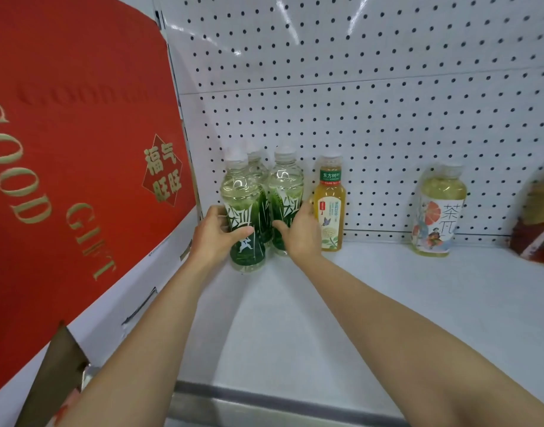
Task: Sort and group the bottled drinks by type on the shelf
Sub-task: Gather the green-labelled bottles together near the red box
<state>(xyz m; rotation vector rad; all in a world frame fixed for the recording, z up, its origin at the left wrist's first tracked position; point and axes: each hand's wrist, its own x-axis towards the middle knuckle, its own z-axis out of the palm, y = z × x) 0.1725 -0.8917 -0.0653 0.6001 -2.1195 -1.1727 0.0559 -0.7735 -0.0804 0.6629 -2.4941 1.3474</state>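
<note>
Three clear bottles with green labels stand together at the back left of the white shelf (295, 303). My left hand (217, 234) grips the front green-label bottle (241, 192) around its lower body. My right hand (300, 232) wraps the right green-label bottle (285, 183). A third green-label bottle (256, 166) stands behind them, mostly hidden. Just right of my right hand stands a yellow tea bottle (330, 198) with a green neck label. Farther right stands a pale yellow tea bottle (437, 211) with a white illustrated label.
A large red gift box (80, 149) with gold lettering leans at the left, close to the green bottles. A dark reddish bottle (538, 223) shows at the right edge, partly cut off. The white pegboard wall (357, 87) backs the shelf. The shelf's metal front rail (264, 402) runs below.
</note>
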